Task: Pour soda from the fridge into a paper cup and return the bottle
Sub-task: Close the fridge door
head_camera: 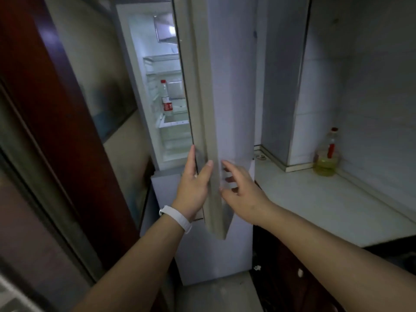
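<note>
The fridge [139, 64] stands lit and partly open, its pale door [225, 86] swung out edge-on toward the camera and filling the middle of the view. Left of it runs a dark red frame [56, 109] with a glass panel. To the right, a white counter [326, 199] stretches along a tiled wall, dark cupboards below it.

Both bare arms are up at the door's lower edge. The left hand [193, 188] is on the inner side of the door, palm against the edge, fingers straight up along the seal and the thumb wrapped round onto the edge face. So it is open and flat, pressed to the door, not clenched. A white band [177, 218] sits on that wrist. The right hand [240, 188] is on the outer side, fingers spread and curled loosely, fingertips at the door's face; whether they actually touch is hard to tell through the blur.

Inside the fridge, the soda bottle [166, 97] stands upright on a shelf, red cap, red label, clear contents, well apart from both hands. Clear drawers sit below it.

Back on the counter by the wall, an oil jug [326, 156] with yellow liquid and a red cap stands alone.
</note>
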Action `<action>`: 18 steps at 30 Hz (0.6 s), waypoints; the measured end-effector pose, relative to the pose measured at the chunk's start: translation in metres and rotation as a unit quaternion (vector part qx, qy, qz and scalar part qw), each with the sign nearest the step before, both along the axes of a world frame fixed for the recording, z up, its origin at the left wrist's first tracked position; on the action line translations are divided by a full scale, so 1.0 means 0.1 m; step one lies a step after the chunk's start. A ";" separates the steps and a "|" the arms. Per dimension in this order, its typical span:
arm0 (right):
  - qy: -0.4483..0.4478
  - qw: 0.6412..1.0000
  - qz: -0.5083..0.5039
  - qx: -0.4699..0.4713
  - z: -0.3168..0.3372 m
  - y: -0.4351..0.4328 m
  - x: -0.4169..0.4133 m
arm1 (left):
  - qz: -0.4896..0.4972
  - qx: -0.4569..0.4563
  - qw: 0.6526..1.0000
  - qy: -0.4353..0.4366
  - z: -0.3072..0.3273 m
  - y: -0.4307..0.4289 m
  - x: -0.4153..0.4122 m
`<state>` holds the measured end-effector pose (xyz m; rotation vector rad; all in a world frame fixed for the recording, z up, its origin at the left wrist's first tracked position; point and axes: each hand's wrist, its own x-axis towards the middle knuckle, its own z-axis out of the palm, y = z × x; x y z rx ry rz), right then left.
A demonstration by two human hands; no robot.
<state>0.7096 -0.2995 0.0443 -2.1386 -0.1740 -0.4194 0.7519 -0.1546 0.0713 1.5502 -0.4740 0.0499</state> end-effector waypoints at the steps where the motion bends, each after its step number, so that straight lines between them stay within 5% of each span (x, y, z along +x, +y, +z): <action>1: 0.008 1.000 0.015 -0.016 0.00 0.07 0.08 | 0.010 -0.006 1.000 0.009 0.00 0.06 0.07; 10: -0.020 0.977 0.055 -0.205 0.09 0.36 0.82 | 0.079 -0.078 0.993 0.048 -0.01 0.44 0.74; 18: -0.128 0.913 0.024 -0.386 -0.05 0.31 1.73 | 0.126 -0.126 0.982 0.058 -0.09 0.55 1.29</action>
